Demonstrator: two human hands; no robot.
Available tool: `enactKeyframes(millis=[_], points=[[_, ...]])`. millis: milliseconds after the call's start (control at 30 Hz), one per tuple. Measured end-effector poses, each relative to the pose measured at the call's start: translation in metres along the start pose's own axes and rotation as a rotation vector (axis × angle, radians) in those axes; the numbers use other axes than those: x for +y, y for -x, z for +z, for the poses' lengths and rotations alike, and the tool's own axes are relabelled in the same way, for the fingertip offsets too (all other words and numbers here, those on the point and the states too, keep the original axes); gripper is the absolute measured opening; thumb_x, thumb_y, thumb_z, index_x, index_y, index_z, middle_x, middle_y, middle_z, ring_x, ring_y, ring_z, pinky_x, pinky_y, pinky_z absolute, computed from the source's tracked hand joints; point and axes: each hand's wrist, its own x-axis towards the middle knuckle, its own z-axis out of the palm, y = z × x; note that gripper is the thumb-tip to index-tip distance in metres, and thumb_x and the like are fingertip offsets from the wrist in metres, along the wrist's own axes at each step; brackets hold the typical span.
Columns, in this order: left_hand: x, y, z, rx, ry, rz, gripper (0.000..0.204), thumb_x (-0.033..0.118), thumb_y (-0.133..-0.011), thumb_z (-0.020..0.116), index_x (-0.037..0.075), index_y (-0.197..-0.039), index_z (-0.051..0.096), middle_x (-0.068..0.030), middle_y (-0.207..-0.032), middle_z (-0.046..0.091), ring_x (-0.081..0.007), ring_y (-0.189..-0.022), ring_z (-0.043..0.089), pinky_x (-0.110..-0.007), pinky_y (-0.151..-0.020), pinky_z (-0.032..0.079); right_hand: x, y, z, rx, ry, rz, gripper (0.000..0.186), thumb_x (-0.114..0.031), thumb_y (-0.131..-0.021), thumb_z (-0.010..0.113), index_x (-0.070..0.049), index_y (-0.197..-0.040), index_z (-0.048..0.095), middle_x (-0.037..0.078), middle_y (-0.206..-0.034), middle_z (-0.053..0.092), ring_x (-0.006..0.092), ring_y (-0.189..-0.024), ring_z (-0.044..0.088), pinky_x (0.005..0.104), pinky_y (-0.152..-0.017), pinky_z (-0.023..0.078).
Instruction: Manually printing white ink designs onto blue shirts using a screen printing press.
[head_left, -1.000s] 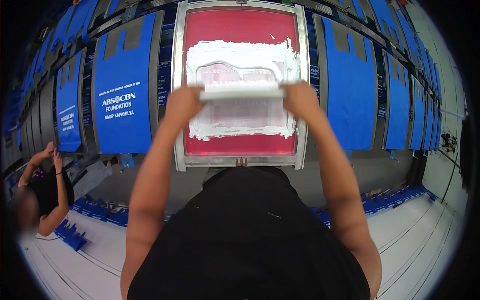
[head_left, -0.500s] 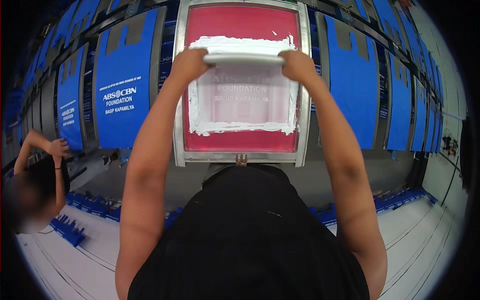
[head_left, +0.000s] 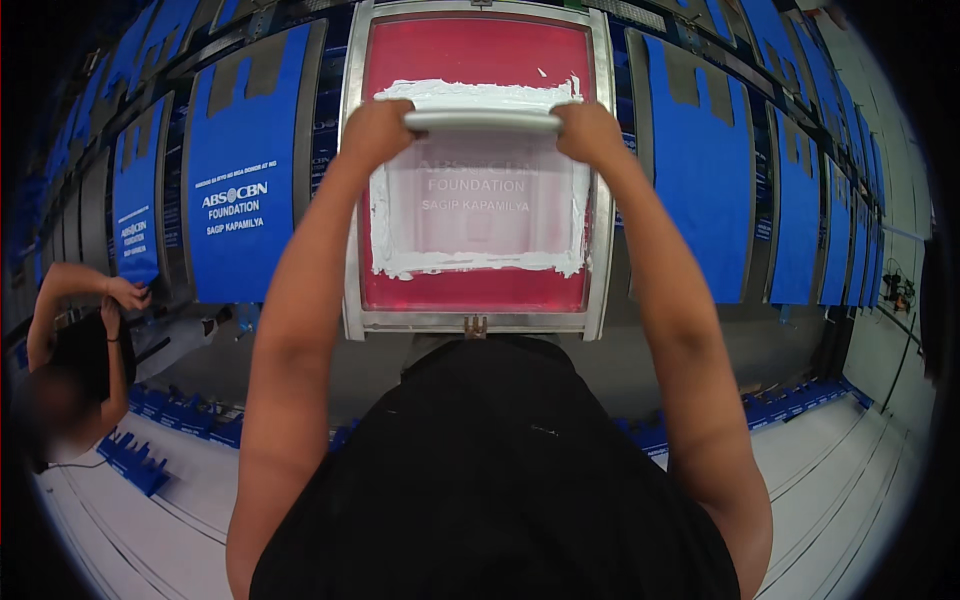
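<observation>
My left hand [head_left: 379,134] and my right hand [head_left: 588,132] are closed round the two ends of a pale squeegee [head_left: 485,121], which lies crosswise over a printing screen. The screen has a metal frame [head_left: 530,322] and a red border [head_left: 470,292]. White ink [head_left: 425,263] lies in a thick, ragged band round the paler middle of the mesh [head_left: 475,240]. Pale lettering shows through that mesh below the squeegee. More ink is heaped just beyond the squeegee, toward the far side. My fingertips are mostly hidden behind its edge.
Blue bag-shaped cloth pieces lie on grey boards to the left [head_left: 240,150] and right [head_left: 695,170] of the screen, in rows. Some on the left carry white print. At far left a co-worker's hands [head_left: 122,295] touch a blue piece. A metal hinge or clip [head_left: 475,326] sits at the frame's near edge.
The view has shifted slightly, so the screen sits a little lower and further left. My grip on the squeegee is unchanged. The co-worker's hands have moved to the nearby blue piece.
</observation>
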Motion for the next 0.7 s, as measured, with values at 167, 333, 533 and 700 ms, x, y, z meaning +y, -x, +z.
enactKeyframes(millis=[167, 333, 533, 700], points=[[0.013, 0.093, 0.004, -0.068, 0.092, -0.060, 0.032, 0.026, -0.072, 0.074, 0.012, -0.100, 0.069, -0.0159, -0.085, 0.068, -0.0344, -0.082, 0.066, -0.045, -0.073, 0.052, -0.042, 0.085, -0.020, -0.212, -0.049, 0.067, 0.033, -0.011, -0.067, 0.064, -0.015, -0.099, 0.069, 0.013, -0.084, 0.069, 0.0289, -0.084, 0.066, 0.0469, -0.098, 0.042], [0.035, 0.198, 0.057, 0.138, 0.216, 0.159, 0.037, -0.001, -0.053, 0.071, 0.007, -0.088, 0.063, -0.0130, -0.081, 0.062, -0.0348, -0.077, 0.059, -0.045, -0.072, 0.047, -0.071, 0.189, 0.021, -0.266, -0.115, 0.067, 0.039, 0.001, -0.062, 0.062, -0.012, -0.098, 0.069, 0.013, -0.090, 0.068, 0.0295, -0.094, 0.063, 0.0522, -0.110, 0.030], [0.008, 0.032, 0.019, 0.001, 0.037, -0.069, 0.022, 0.020, -0.069, 0.073, 0.011, -0.089, 0.071, -0.0152, -0.084, 0.069, -0.0332, -0.083, 0.067, -0.044, -0.074, 0.053, -0.007, 0.037, 0.023, -0.070, 0.043, 0.023, 0.034, -0.015, -0.068, 0.062, -0.016, -0.101, 0.069, 0.012, -0.087, 0.070, 0.0283, -0.089, 0.067, 0.0481, -0.095, 0.044], [0.000, -0.015, -0.018, -0.084, 0.070, -0.092, 0.039, 0.033, -0.068, 0.079, 0.008, -0.096, 0.068, -0.0128, -0.091, 0.069, -0.0328, -0.089, 0.065, -0.043, -0.079, 0.051, 0.007, -0.028, -0.018, -0.129, -0.054, 0.012, 0.046, -0.013, -0.066, 0.058, -0.015, -0.111, 0.069, 0.015, -0.101, 0.069, 0.0325, -0.096, 0.065, 0.0396, -0.084, 0.053]])
